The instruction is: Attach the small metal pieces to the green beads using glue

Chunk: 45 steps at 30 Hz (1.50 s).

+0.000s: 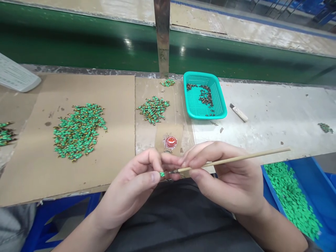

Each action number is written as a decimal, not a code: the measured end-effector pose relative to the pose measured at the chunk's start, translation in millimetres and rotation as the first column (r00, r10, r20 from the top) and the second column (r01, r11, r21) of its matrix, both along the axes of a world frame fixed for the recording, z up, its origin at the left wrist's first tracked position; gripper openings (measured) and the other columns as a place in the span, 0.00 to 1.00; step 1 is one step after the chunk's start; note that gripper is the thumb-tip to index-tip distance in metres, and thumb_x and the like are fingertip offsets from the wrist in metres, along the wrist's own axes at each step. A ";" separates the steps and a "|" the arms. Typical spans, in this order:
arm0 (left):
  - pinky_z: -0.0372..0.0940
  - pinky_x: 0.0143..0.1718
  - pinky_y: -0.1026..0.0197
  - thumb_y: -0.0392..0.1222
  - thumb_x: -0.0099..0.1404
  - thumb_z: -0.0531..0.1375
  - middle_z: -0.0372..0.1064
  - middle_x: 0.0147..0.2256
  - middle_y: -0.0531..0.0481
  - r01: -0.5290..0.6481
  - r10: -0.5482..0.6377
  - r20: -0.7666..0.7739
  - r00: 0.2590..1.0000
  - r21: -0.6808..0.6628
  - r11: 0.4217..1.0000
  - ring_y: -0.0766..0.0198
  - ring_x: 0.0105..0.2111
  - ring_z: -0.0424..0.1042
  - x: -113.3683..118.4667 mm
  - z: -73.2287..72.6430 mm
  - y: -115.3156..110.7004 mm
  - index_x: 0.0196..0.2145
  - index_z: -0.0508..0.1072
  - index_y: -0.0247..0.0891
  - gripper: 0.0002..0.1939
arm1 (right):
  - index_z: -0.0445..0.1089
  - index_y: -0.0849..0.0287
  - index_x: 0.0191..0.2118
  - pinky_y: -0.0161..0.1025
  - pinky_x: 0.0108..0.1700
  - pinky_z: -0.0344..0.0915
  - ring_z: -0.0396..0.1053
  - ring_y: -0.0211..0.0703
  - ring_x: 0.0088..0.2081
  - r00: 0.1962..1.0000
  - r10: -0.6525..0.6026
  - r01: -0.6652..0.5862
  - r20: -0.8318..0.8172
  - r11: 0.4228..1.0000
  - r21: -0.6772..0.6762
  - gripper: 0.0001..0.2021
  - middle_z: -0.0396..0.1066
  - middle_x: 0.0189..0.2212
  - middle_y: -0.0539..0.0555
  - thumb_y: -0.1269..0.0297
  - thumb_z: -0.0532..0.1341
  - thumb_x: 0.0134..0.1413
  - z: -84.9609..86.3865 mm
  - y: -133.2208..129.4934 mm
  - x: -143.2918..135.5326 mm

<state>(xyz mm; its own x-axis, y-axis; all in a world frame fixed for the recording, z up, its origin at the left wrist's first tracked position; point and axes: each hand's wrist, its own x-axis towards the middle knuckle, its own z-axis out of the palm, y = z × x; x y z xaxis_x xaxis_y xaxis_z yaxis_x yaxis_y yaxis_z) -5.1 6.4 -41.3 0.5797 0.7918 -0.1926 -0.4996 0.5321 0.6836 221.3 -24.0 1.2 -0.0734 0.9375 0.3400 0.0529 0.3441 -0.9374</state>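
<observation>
Between its thumb and fingertips my left hand pinches a small green piece. My right hand is closed on a thin wooden stick, whose dark, narrow tip points left, close to the green piece. Whether tip and piece touch is too small to tell. Just beyond the hands, a small round container of red liquid sits on a cardboard patch. Piles of green and gold pieces lie on the cardboard, a large one at the left and a smaller one in the middle.
A turquoise basket holds small dark pieces. Right of it lies a short flat brush. A blue bin with green discs is at lower right. A metal post rises behind the table, and a white object is at upper left.
</observation>
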 end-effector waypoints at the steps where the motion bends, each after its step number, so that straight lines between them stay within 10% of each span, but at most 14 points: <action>1: 0.84 0.49 0.64 0.42 0.72 0.79 0.93 0.53 0.44 0.001 -0.001 -0.001 1.000 -0.003 1.000 0.60 0.45 0.89 0.0 0.3 0.0 0.37 0.89 0.41 0.06 | 0.84 0.54 0.45 0.46 0.47 0.86 0.88 0.49 0.42 1.000 -0.001 0.001 0.005 1.000 -0.003 0.12 0.89 0.39 0.55 0.80 0.74 0.65 0.1 0.1 0.2; 23: 0.83 0.48 0.66 0.44 0.72 0.79 0.93 0.54 0.42 0.053 -0.053 0.016 0.998 -0.039 0.998 0.53 0.54 0.90 -2.4 -0.2 -0.5 0.39 0.89 0.42 0.06 | 0.84 0.54 0.44 0.44 0.44 0.86 0.88 0.48 0.40 0.999 -0.009 0.009 -0.038 1.000 0.004 0.11 0.88 0.38 0.54 0.79 0.75 0.64 3.1 0.0 -1.8; 45: 0.80 0.44 0.66 0.45 0.72 0.79 0.93 0.52 0.43 0.035 -0.035 -0.017 0.999 -0.010 0.999 0.60 0.43 0.88 -0.6 -0.9 1.1 0.38 0.88 0.41 0.08 | 0.83 0.54 0.45 0.46 0.46 0.87 0.89 0.50 0.41 0.998 0.051 -0.051 -0.032 0.999 0.009 0.10 0.88 0.39 0.55 0.78 0.75 0.66 0.5 0.4 0.7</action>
<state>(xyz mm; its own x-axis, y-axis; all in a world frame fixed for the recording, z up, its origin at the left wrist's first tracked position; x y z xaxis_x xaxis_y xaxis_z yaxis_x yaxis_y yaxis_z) -5.7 7.5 -42.2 0.6037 0.7690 -0.2105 -0.4688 0.5559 0.6864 222.0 -23.7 1.6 -0.1099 0.9300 0.3508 0.0050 0.3535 -0.9354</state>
